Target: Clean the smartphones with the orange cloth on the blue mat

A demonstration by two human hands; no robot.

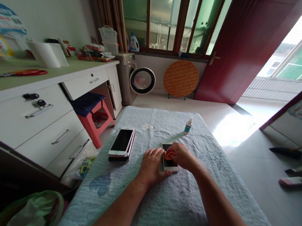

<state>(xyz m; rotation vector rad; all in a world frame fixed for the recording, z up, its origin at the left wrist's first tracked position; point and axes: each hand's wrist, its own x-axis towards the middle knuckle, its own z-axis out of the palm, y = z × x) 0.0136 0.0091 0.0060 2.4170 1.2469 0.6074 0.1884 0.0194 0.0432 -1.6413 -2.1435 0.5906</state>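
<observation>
A white smartphone (170, 169) with a dark screen lies face up on the cloth-covered table. My left hand (151, 166) steadies its left side, fingers along the upper edge and thumb at the lower corner. Bunched in the fingers of my right hand (181, 155) is a small orange cloth (167, 155), pressed against the screen. Part of the phone is hidden under both hands. A small bottle (188, 126) with a white cap and blue label stands upright beyond my right hand. Left of my hands, another white phone (121, 142) tops a stack of phones.
A pale blue quilted cloth (152, 127) covers the table. On the left are a white desk (40, 117), a red stool (94, 122) and a bin (56, 200). Farther back stand a washing machine (126, 79) with its door open and a round wooden tabletop (181, 78).
</observation>
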